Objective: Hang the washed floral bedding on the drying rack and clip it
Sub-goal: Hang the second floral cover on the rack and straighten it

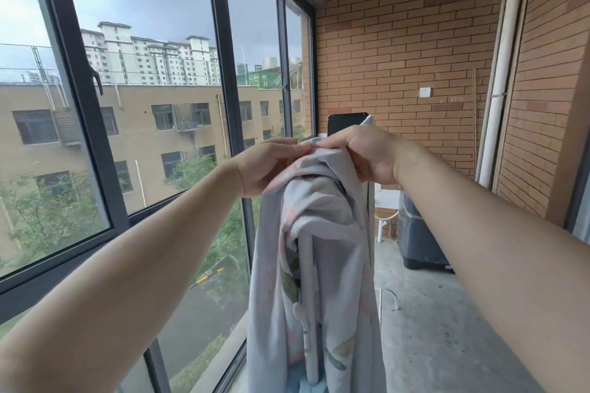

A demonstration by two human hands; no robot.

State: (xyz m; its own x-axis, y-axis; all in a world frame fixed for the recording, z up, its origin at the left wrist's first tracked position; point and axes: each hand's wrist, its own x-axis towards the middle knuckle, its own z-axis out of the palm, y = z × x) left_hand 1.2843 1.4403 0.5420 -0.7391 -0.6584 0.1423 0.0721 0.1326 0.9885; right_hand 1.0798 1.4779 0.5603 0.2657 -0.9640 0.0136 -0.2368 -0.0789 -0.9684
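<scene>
Pale grey floral bedding [322, 220] hangs bunched over drying rack; white rack tube [307, 281] shows between folds. Left hand [268, 166] and right hand [360, 153] both pinch top fold. Beyond: dark washing machine [421, 233], brick wall [415, 41].

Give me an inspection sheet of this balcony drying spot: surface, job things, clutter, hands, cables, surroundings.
Surface: bare concrete floor, stained.
Job's things: floral bedding bunched and draped over the drying rack, of which only a white tube shows; clips: nothing seen.
Clutter: dark washing machine at the far end.
Hands: left hand and right hand both pinch the bedding's top fold.
Cables: nothing seen.
Surroundings: large window on the left, brick wall ahead, white drainpipe, wall switch.
</scene>
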